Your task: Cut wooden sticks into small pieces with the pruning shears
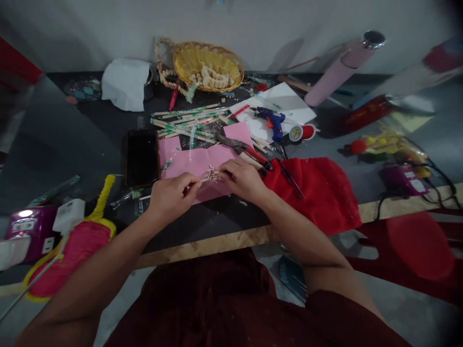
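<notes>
A small heap of short pale stick pieces [211,174] lies on the pink paper [191,161]. My left hand [175,195] is closed at the left side of the heap, thumb and forefinger pinching a thin pale stick [204,180]. At the right side, my right hand [244,178] has its fingers bent together over the edge of the heap. Whatever is between those fingertips is too small to make out. Pliers with red handles [255,154] rest on the paper just beyond my right hand. Several wrapped chopsticks [188,120] are scattered behind the paper.
A phone [142,156] lies left of the paper. Behind stand a wicker basket [181,60] and a pink flask [334,77]. A blue glue gun [273,123], a spool of red thread [307,132] and red cloth [318,193] are on the right. A purple power socket [31,229] sits left.
</notes>
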{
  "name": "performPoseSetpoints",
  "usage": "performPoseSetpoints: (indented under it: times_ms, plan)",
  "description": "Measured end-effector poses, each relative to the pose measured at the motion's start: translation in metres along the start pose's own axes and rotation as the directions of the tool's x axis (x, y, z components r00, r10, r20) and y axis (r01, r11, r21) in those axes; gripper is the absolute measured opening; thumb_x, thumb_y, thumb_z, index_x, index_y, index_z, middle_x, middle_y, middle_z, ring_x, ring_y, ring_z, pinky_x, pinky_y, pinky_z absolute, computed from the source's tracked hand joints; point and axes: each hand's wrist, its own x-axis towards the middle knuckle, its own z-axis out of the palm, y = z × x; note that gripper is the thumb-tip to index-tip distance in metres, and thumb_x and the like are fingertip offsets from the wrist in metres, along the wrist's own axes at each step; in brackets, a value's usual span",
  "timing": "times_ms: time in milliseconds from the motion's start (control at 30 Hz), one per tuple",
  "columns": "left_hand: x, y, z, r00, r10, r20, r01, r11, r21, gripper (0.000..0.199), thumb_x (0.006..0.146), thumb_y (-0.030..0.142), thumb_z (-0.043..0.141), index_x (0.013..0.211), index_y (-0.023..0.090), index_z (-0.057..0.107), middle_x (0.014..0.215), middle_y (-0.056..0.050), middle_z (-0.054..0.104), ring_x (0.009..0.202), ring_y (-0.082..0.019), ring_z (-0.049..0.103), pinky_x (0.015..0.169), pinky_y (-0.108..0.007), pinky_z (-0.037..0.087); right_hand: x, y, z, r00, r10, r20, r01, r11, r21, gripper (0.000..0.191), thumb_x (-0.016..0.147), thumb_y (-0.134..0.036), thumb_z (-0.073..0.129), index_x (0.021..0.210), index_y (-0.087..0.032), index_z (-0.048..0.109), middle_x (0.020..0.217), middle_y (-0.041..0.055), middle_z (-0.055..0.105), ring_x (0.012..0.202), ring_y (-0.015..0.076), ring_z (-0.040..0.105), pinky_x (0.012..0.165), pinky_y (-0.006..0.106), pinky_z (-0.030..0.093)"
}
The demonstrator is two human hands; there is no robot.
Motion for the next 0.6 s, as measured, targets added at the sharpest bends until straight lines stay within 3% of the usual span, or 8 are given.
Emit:
performPoseSetpoints:
  times_ms: [100,333,500,600]
  plan:
    - [0.0,-0.001,0.001,1.0,-0.003,0.01,0.003,1.0,-0.003,0.023,0.09,0.038,0.052,0.091,0.023,0.069,0.078,0.0,0.074,0.062,-0.013,0.064,0.056,-0.025,0.038,0.001,0.008,-0.001,1.0,0.011,0.023,-0.008,0.99,-0.138,0.017,0.091,-0.021,0.049,0.094,-0.017,0.065,0.092,0.0091,0.07,0.086,0.021,0.06,0.084,0.036,0.045]
    - [0.0,0.003,0.0,1.0,0.006,0.025,-0.005,1.0,-0.029,0.024,0.09,0.039,0.052,0.09,0.023,0.069,0.074,0.001,0.073,0.061,-0.012,0.064,0.055,-0.023,0.037,0.003,0.011,-0.006,0.999,0.021,0.032,-0.015,0.98,-0.2,0.021,0.093,-0.021,0.048,0.098,-0.016,0.068,0.095,0.0103,0.07,0.089,0.0217,0.059,0.086,0.035,0.044]
    - [0.001,0.005,-0.001,0.998,-0.027,0.051,0.028,0.999,-0.026,0.024,0.089,0.038,0.051,0.092,0.023,0.07,0.075,0.002,0.074,0.063,-0.012,0.065,0.057,-0.023,0.037,0.002,0.027,-0.037,0.97,0.206,-0.132,-0.241,0.901,-0.361,0.019,0.092,-0.028,0.05,0.092,-0.017,0.066,0.093,0.0086,0.068,0.092,0.0231,0.057,0.09,0.037,0.041]
    - [0.0,0.004,0.001,0.997,-0.031,0.072,0.033,0.999,-0.031,0.024,0.089,0.037,0.051,0.094,0.023,0.069,0.076,0.002,0.074,0.065,-0.013,0.066,0.058,-0.023,0.038,-0.001,0.037,-0.05,0.948,0.298,-0.116,-0.316,0.82,-0.477,0.022,0.088,-0.036,0.056,0.089,-0.017,0.066,0.095,0.0105,0.065,0.093,0.0251,0.054,0.091,0.04,0.04]
